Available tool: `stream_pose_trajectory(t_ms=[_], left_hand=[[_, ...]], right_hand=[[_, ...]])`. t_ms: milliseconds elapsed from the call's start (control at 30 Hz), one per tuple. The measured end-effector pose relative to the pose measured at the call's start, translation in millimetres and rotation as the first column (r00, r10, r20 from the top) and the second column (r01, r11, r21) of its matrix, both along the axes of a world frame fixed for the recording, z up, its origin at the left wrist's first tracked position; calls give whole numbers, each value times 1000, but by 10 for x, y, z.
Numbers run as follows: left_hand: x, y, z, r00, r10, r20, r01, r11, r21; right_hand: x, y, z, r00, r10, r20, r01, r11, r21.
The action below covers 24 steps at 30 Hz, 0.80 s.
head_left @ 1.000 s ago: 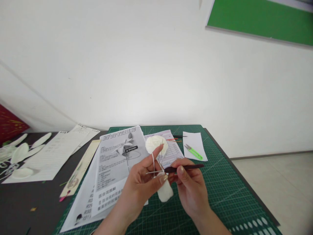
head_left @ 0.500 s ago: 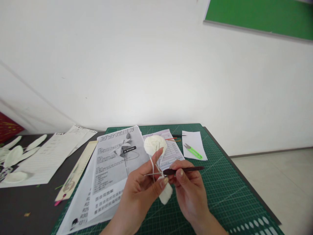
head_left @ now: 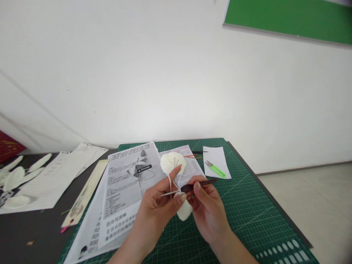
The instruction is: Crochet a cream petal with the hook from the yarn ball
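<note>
My left hand (head_left: 158, 211) pinches a small white crochet piece (head_left: 184, 211) between thumb and fingers, its raised index finger carrying a strand of white yarn. Thin wires (head_left: 169, 193) stick out around the pinch. In my right hand (head_left: 207, 205) is a crochet hook with a dark handle (head_left: 187, 188), held like a pen. Its tip meets the work beside my left thumb, where the exact stitch is too small to make out. Just beyond my left fingertips lies a ball of white yarn (head_left: 172, 161).
Printed instruction sheets (head_left: 129, 176) lie under and left of my left hand on a green cutting mat (head_left: 244, 212). Green thread snips (head_left: 216, 169) rest on white paper (head_left: 218, 152). A ruler (head_left: 85, 194) and white petal-shaped pieces (head_left: 16, 178) are at left.
The hook's handle has swung, its rear end now tilted higher and nearer. The crochet piece sits slightly higher. Both hands keep their hold, and the view has shifted a little.
</note>
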<state>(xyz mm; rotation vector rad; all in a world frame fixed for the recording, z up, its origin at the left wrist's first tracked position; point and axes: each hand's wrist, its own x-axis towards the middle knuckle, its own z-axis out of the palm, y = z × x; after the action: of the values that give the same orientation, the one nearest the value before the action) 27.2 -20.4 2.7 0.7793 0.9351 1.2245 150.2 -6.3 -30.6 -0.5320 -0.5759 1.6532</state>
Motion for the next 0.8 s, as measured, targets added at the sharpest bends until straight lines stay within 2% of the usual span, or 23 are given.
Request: stream_pose_trajectory(t_ms=[133, 233, 367, 467, 633, 800], left_hand=[[19, 23, -30, 993, 6, 121, -5, 1000, -7], [47, -7, -14, 988, 51, 145, -53, 999, 12], [67, -81, 53, 990, 100, 99, -101, 995, 5], [46, -116, 87, 995, 76, 59, -76, 997, 0], [6, -122, 77, 999, 43, 20, -43, 999, -11], [28, -133, 73, 996, 79, -32, -78, 996, 48]], right_hand=[[-12, -25, 14, 999, -12, -33, 12, 1000, 12], [-17, -32, 33, 999, -24, -33, 25, 999, 25], [-12, -33, 59, 999, -36, -16, 37, 998, 54], [-8, -39, 72, 997, -81, 10, 79, 993, 83], [6, -37, 69, 998, -67, 13, 66, 994, 84], [40, -25, 76, 997, -73, 8, 72, 994, 88]])
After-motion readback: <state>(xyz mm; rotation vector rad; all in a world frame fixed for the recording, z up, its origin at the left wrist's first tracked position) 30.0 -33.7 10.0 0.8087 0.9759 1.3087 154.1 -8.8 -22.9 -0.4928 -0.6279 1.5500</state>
